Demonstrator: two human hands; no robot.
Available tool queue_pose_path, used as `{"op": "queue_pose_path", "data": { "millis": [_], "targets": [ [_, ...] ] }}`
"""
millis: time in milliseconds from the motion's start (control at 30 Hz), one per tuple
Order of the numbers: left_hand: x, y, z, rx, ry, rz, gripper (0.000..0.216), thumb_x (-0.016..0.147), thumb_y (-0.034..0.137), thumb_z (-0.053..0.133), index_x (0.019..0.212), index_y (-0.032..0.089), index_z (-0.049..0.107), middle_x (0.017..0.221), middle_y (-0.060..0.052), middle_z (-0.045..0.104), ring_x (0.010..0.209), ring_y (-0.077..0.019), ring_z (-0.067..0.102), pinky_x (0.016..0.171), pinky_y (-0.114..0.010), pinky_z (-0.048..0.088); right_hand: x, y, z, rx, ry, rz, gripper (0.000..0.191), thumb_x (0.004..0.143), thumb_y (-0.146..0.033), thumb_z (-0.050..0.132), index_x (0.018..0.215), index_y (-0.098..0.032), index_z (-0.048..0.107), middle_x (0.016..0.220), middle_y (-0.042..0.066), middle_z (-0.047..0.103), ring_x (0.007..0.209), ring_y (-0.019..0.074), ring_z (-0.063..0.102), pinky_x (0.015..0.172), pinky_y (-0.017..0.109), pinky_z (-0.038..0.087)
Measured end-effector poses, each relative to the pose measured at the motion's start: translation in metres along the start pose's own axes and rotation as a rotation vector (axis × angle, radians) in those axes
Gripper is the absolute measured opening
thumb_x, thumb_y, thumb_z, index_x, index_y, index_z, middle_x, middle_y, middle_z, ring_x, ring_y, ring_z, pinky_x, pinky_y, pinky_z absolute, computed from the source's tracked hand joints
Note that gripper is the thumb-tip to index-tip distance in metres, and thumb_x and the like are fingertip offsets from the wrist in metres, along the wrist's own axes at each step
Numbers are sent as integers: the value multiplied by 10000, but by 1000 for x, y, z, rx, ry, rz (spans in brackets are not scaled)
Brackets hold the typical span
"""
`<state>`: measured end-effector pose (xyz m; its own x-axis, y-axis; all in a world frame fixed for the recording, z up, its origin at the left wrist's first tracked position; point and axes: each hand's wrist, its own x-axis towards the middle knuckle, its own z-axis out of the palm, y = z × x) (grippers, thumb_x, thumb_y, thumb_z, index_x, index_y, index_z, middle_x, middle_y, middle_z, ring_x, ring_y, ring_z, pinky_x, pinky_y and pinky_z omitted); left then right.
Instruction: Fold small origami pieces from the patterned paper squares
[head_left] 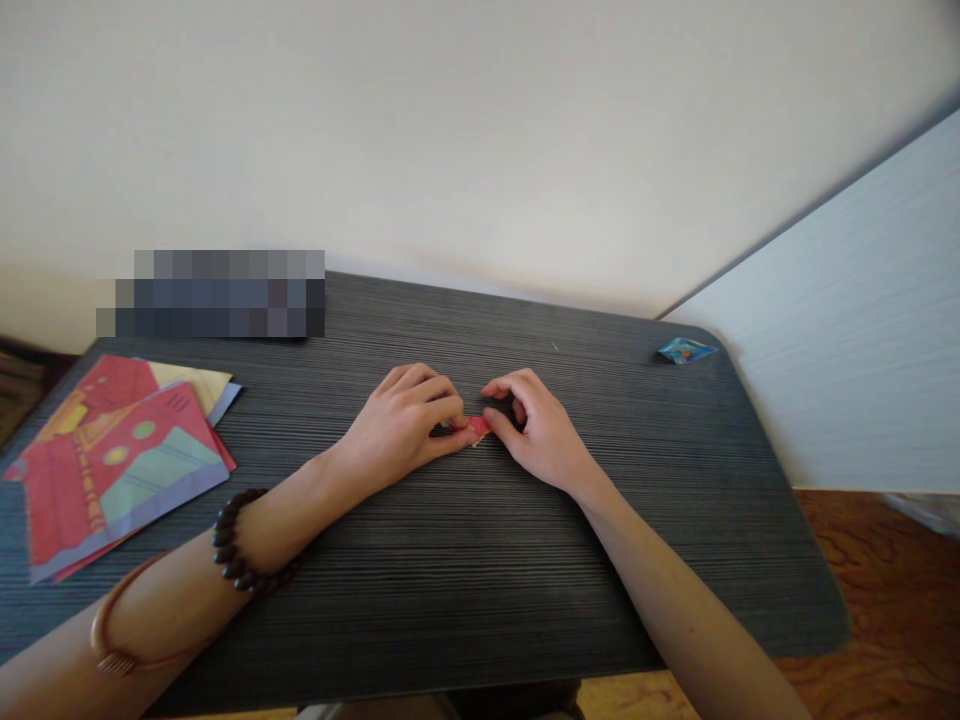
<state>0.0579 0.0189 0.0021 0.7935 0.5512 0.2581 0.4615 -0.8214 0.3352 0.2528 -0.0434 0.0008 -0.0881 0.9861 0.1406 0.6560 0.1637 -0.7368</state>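
Observation:
A small folded piece of red paper (pixel 480 427) lies low over the middle of the table, mostly covered by fingers. My left hand (pixel 412 412) pinches its left side between thumb and fingers. From the right, my right hand (pixel 541 428) touches the paper with its thumb, while the index finger is lifted and curved away from it. Part of the paper is hidden, so its full folded shape cannot be made out.
Sheets of printed coloured paper (pixel 142 455) overlap at the left of the dark table (pixel 450 600). A blue folded paper piece (pixel 686 350) sits near the far right corner. A blurred-out object (pixel 225 295) stands at the back left. A wall (pixel 480 150) rises behind.

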Motion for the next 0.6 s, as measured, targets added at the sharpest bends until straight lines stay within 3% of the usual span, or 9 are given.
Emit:
{"op": "queue_pose_path", "data": {
  "millis": [300,433,600],
  "targets": [
    [-1,-1,1,-18,2,11,237,842,417,584,753,200,621,836,-22,618,896,-204,488,826,-354,370,1,7,-7,49,-82,-23,370,793,-19,452,1085,-224,546,993,22,499,621,82,437,674,275,439],
    [0,0,1,-22,-6,-17,239,844,438,573,844,204,620,873,-31,617,901,-209,484,829,-356,377,-1,3,-6,12,-39,-22,231,859,-161,512,1079,-218,554,991,35,518,651,99,469,671,284,444],
    [0,0,1,-13,-1,-76,332,815,507,582,898,186,601,944,-55,611,938,-232,476,836,-374,377,-3,-3,-1,-101,-39,-52,193,851,-302,595,1016,-203,581,966,47,539,859,164,533,751,305,443]
  ]
}}
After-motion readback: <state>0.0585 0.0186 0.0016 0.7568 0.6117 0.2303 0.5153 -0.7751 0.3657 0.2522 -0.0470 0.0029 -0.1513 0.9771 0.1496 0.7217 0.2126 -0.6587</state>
